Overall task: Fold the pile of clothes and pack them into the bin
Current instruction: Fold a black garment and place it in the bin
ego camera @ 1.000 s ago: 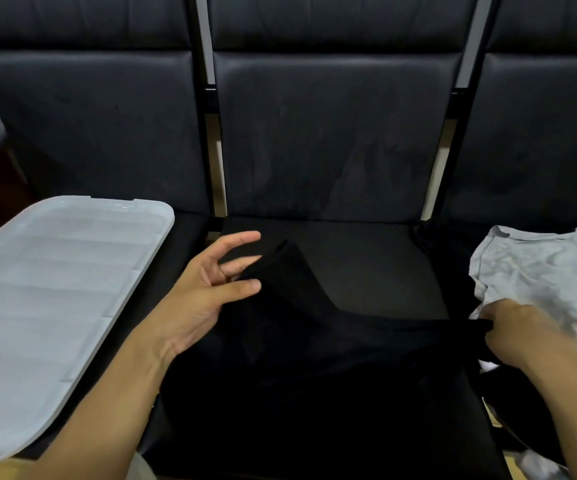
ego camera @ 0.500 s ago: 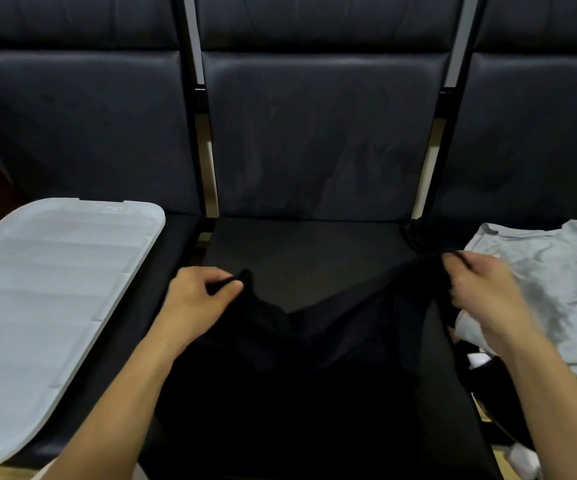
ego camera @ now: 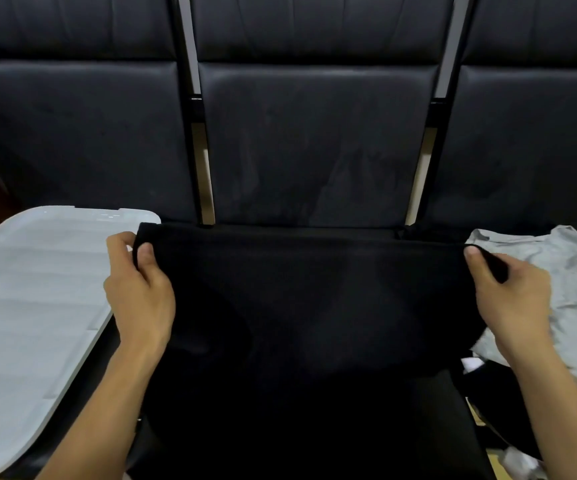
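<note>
Gripping the top edge of the black garment (ego camera: 308,306), the left hand (ego camera: 140,292) at nine o'clock and the right hand (ego camera: 512,296) at three o'clock pinch its corners, stretching it over the middle seat (ego camera: 446,410). Grey shirt (ego camera: 571,289) lies at three o'clock, white bin lid (ego camera: 31,306) at nine.
</note>
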A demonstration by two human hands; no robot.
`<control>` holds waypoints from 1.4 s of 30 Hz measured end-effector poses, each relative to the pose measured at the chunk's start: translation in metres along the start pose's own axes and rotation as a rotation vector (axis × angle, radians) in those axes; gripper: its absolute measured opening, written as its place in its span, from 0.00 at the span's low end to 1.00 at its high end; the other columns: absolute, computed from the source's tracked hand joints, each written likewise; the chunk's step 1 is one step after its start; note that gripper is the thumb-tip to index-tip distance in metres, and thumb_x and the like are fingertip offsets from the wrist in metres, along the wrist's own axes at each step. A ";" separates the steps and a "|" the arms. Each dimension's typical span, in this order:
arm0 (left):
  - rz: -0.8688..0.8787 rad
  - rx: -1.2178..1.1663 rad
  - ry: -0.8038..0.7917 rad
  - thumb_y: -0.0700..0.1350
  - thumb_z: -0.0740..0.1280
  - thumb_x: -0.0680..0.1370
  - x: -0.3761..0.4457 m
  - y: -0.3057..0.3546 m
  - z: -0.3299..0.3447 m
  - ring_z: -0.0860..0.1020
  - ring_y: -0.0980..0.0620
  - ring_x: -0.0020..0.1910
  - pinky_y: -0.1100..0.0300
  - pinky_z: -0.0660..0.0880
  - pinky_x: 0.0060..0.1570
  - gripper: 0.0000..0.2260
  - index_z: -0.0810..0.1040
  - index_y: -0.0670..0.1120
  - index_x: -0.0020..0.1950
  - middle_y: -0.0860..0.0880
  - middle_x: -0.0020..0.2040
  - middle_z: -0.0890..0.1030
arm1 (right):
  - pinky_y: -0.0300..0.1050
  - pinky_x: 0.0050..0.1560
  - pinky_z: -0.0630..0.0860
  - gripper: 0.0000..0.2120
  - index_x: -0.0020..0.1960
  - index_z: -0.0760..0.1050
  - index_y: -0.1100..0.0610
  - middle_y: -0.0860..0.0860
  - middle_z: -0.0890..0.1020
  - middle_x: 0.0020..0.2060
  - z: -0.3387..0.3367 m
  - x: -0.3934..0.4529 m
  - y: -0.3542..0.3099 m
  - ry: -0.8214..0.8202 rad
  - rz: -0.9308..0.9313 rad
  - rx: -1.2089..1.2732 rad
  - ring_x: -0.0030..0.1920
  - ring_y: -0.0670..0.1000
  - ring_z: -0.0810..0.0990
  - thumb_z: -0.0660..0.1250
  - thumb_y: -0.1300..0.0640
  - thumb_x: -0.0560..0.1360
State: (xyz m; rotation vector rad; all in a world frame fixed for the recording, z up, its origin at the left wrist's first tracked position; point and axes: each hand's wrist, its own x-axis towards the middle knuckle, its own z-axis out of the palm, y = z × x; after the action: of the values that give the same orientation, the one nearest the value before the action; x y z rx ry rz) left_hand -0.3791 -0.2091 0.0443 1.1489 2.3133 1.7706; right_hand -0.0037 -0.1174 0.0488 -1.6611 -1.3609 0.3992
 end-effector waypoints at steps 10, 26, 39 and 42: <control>-0.010 -0.067 0.033 0.44 0.57 0.84 0.004 -0.007 -0.002 0.69 0.59 0.28 0.69 0.65 0.29 0.03 0.67 0.45 0.55 0.48 0.33 0.70 | 0.45 0.30 0.60 0.25 0.29 0.63 0.59 0.53 0.67 0.24 -0.002 0.001 0.006 -0.069 -0.002 -0.032 0.27 0.52 0.65 0.63 0.50 0.81; 0.137 -0.362 -1.023 0.37 0.73 0.75 -0.065 0.041 0.042 0.83 0.58 0.49 0.66 0.74 0.52 0.09 0.84 0.51 0.49 0.56 0.46 0.85 | 0.43 0.63 0.76 0.20 0.61 0.79 0.52 0.48 0.84 0.56 0.054 -0.087 -0.058 -1.160 -0.120 0.432 0.59 0.47 0.82 0.77 0.58 0.70; 0.042 0.146 -0.937 0.45 0.77 0.72 -0.016 0.007 0.016 0.80 0.57 0.33 0.56 0.77 0.40 0.08 0.79 0.49 0.37 0.51 0.33 0.82 | 0.46 0.36 0.68 0.23 0.40 0.73 0.68 0.58 0.74 0.31 0.033 -0.040 -0.033 -0.378 -0.102 0.422 0.35 0.50 0.71 0.67 0.47 0.78; 0.065 0.340 -0.831 0.40 0.73 0.71 -0.006 -0.005 0.012 0.78 0.57 0.33 0.55 0.75 0.37 0.10 0.77 0.55 0.38 0.55 0.31 0.79 | 0.42 0.30 0.63 0.25 0.35 0.66 0.65 0.53 0.66 0.29 0.025 -0.035 -0.031 -0.219 -0.099 0.379 0.31 0.49 0.64 0.65 0.46 0.79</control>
State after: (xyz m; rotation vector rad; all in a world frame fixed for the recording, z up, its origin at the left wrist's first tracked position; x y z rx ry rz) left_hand -0.3727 -0.2030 0.0333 1.6051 2.0557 0.6637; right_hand -0.0523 -0.1389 0.0501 -1.2605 -1.4167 0.7491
